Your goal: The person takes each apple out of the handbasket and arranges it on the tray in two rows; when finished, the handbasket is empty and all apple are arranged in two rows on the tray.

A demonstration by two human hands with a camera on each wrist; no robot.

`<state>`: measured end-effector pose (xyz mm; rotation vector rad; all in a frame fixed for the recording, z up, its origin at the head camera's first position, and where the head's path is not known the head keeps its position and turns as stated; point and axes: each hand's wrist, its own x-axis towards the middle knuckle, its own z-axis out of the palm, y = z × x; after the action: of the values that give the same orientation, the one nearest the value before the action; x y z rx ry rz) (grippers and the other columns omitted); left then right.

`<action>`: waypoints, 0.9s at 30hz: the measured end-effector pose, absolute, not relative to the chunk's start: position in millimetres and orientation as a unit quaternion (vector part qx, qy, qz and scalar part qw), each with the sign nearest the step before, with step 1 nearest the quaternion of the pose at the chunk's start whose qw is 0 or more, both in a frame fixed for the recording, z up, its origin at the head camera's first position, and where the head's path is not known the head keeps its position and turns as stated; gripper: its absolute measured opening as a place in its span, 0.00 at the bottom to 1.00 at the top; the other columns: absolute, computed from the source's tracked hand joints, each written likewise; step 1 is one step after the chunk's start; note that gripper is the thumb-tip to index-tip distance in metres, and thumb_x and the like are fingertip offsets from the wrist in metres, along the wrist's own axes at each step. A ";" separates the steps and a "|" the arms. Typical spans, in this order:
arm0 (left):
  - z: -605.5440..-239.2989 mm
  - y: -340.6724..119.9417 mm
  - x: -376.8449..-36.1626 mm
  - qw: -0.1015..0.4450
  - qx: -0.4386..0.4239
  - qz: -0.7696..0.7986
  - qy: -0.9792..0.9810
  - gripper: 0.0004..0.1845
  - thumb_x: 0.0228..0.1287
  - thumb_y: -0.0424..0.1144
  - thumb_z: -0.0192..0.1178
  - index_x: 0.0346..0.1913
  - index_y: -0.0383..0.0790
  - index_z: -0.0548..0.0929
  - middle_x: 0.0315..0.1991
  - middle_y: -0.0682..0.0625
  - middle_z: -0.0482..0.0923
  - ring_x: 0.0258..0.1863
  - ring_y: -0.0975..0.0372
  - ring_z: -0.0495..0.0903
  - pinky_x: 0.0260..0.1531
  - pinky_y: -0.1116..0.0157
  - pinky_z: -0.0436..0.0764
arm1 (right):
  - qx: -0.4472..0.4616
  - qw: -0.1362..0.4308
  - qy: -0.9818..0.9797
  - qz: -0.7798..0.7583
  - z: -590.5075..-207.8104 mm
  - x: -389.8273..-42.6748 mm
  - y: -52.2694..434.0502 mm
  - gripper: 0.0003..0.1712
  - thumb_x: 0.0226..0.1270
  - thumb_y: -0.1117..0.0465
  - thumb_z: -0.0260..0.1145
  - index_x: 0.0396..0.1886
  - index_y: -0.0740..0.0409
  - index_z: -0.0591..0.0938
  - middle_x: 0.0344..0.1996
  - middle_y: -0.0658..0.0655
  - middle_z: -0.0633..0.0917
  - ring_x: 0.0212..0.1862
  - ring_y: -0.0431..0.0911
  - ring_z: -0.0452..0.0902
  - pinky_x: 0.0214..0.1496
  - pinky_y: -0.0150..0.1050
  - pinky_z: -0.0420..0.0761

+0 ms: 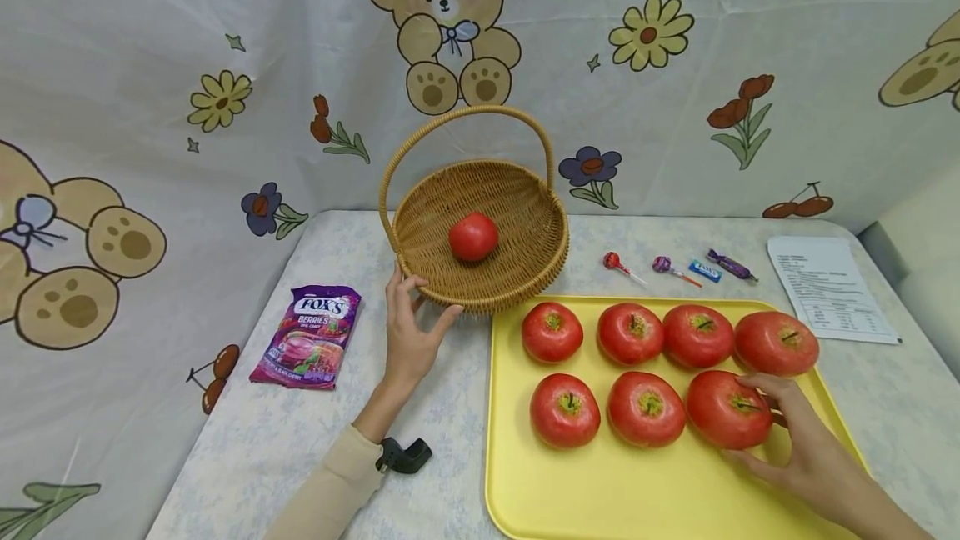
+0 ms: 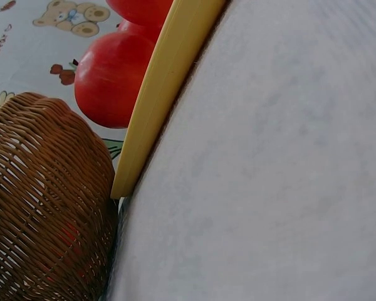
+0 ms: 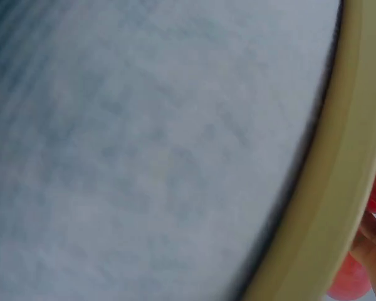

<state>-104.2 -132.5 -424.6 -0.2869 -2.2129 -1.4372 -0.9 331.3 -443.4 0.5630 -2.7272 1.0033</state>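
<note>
A brown wicker basket [image 1: 517, 273] with a tall arched handle stands at the back, one red apple [image 1: 473, 237] inside it. My left hand [image 1: 411, 340] holds the near left part of its rim, the thumb along the front. On a yellow tray [image 1: 600, 498] at the right lie several red apples in two rows. My right hand [image 1: 806, 448] grips the rightmost apple [image 1: 723, 411] of the near row, thumb below and fingers over its right side. The left wrist view shows the basket's woven side [image 2: 44, 188] beside the tray edge [image 2: 156, 81].
A purple candy bag [image 1: 311, 338] lies to the left of the basket. Behind the tray are a red lollipop [image 1: 612, 261], a purple lollipop [image 1: 662, 265] and two small wrapped candies. A printed sheet [image 1: 828, 286] lies at the back right. A patterned cloth [image 1: 300, 40] hangs behind the table.
</note>
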 end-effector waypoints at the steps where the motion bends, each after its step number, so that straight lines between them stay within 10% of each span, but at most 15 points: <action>1: -424.6 -132.6 -103.8 0.241 -0.105 -0.526 -0.809 0.28 0.57 0.29 0.70 0.54 0.28 0.65 0.73 0.26 0.46 0.73 0.36 0.52 0.59 0.43 0.76 | 0.197 0.096 -0.917 0.334 -441.3 -0.5 330.7 0.62 0.20 0.69 0.88 0.64 0.67 0.67 0.60 0.36 0.64 0.57 0.20 0.59 0.50 0.07 0.63; 10: -422.6 -132.2 -103.5 0.238 -0.104 -0.527 -0.809 0.28 0.57 0.29 0.70 0.54 0.27 0.65 0.74 0.27 0.45 0.74 0.37 0.51 0.59 0.43 0.75 | 0.250 0.120 -0.909 0.310 -388.7 -17.4 327.7 0.67 0.14 0.69 0.89 0.66 0.68 0.68 0.64 0.52 0.66 0.66 0.31 0.54 0.58 0.10 0.60; 18: -422.0 -131.6 -103.1 0.236 -0.105 -0.528 -0.809 0.28 0.57 0.28 0.70 0.54 0.25 0.65 0.74 0.27 0.44 0.73 0.36 0.51 0.59 0.42 0.75 | 0.287 0.097 -0.912 0.278 -347.5 -61.2 289.8 0.58 0.28 0.65 0.88 0.66 0.55 0.70 0.66 0.57 0.66 0.69 0.29 0.53 0.57 0.09 0.58; 22: -422.8 -132.0 -103.6 0.240 -0.107 -0.528 -0.808 0.28 0.57 0.29 0.70 0.54 0.26 0.65 0.73 0.26 0.45 0.73 0.36 0.52 0.58 0.41 0.75 | 0.320 0.081 -0.910 0.253 -335.3 -87.9 258.9 0.53 0.39 0.59 0.85 0.68 0.48 0.69 0.68 0.54 0.67 0.68 0.40 0.60 0.56 0.34 0.81; 27: -423.3 -132.1 -103.7 0.237 -0.102 -0.527 -0.810 0.28 0.57 0.29 0.70 0.54 0.26 0.65 0.73 0.26 0.44 0.73 0.35 0.51 0.58 0.40 0.75 | 0.369 0.044 -0.891 0.261 -324.4 -123.4 219.8 0.45 0.51 0.56 0.80 0.69 0.44 0.69 0.69 0.54 0.66 0.65 0.50 0.68 0.54 0.54 0.82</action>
<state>-103.7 -132.1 -423.3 -0.2797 -2.2198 -1.4443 -123.4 219.8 -324.4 1.1289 -2.7235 0.7968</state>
